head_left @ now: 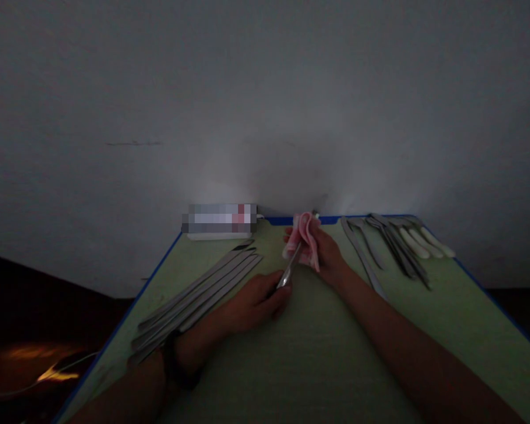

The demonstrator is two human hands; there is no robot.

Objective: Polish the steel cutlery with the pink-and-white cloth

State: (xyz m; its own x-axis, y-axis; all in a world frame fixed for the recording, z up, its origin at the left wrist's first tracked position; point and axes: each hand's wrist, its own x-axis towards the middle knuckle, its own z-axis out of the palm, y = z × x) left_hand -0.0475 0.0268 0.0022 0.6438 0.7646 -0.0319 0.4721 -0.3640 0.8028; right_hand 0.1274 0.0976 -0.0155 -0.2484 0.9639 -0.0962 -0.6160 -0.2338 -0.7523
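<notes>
My left hand [256, 301] is closed round the handle of a shiny metal piece of cutlery [290, 268], which slants up and away to the right. The far end of this cutlery goes into a folded pink-and-white cloth [308, 240], so its kind cannot be made out. My right hand [329, 253] grips the cloth around that end, above the far middle of the table. Beside my left forearm lie several table knives [216, 285] in a slanted row. Right of my right hand rest several metal pieces of cutlery [391, 241], some overlapping.
The green tabletop [309, 353] has a blue edge and stands against a grey wall [265, 106]. At the back left sits a white box-like object [221, 227], its front blurred out. White-handled cutlery [424, 242] lies at the back right. The light is dim.
</notes>
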